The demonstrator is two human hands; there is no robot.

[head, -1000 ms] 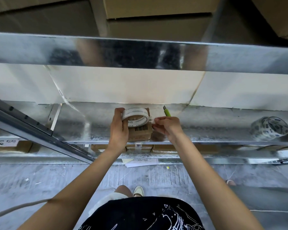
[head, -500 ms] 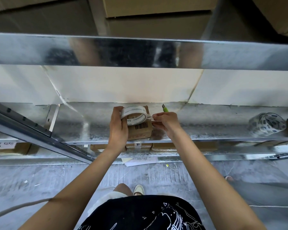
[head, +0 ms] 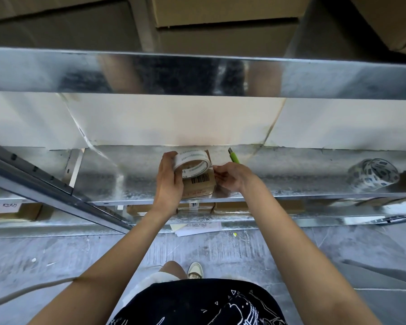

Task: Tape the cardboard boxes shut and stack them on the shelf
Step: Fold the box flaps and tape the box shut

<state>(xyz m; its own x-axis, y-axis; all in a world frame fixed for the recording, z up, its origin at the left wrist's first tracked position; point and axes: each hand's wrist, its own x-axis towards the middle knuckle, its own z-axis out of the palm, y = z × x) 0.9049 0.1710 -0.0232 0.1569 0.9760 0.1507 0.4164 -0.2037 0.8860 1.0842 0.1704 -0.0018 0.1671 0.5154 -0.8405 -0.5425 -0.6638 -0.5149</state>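
Nearest you, both forearms reach up to the front edge of the shelf point(head: 291, 184), where the small box point(head: 201, 186) sits just inside that edge so you can work on it at standing height. Your left hand point(head: 169, 181) wraps its fingers round the tape roll point(head: 192, 161) and holds it just above the box top, probably to keep the roll steady while the strip is drawn off. Your right hand point(head: 230, 178) pinches at the roll's right side, where the loose end seems to be, though the end itself is too small to make out; the same hand also carries a green cutter point(head: 233, 157), blade pointing away from you, likely kept ready for the cut. So the box lies directly under the roll and between your two hands, its barcode face towards you, and neither grip has hold of it. Further along, near the shelf's right end, a second, patterned roll point(head: 373, 173) lies on its side, well apart. Beyond the box, pale cartons point(head: 174, 120) line the back of the shelf.
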